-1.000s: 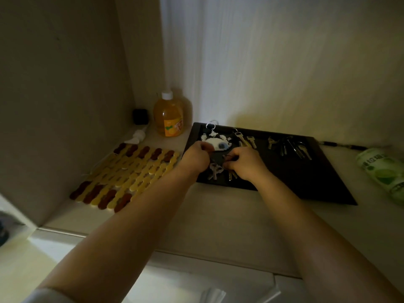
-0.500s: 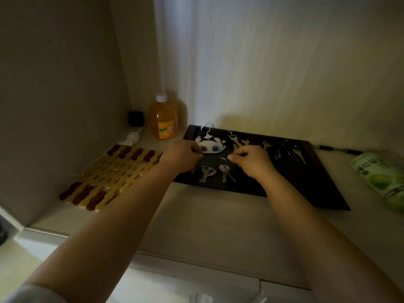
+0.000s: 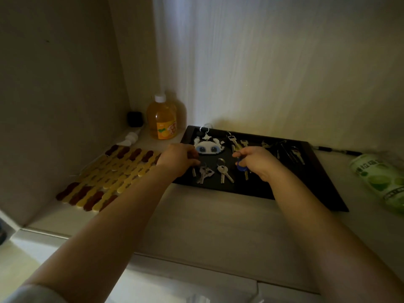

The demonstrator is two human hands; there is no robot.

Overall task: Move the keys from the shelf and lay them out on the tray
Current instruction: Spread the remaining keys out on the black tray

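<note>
A black tray (image 3: 310, 189) lies on the shelf with several keys on it. A silver key bunch (image 3: 204, 172) and a ringed pair of silver keys (image 3: 224, 171) rest near its front left. A pixel-bead cat charm (image 3: 207, 146) lies behind them, and more keys (image 3: 293, 150) sit at the back right. My right hand (image 3: 255, 159) hovers over the tray's middle, pinching a blue-headed key (image 3: 241, 167) that hangs from its fingers. My left hand (image 3: 178, 159) rests curled at the tray's left edge, fingertips touching the silver bunch.
A yellow and brown slatted mat (image 3: 109, 176) lies left of the tray. An orange liquid bottle (image 3: 162, 120) and a small black cube (image 3: 135, 119) stand in the back corner. A green packet (image 3: 380, 180) lies at the right. Walls close in on the left and behind.
My right hand has drawn apart from the left and now holds a blue-headed key above the tray. The two silver key sets lie uncovered on the tray. The view shifted slightly.
</note>
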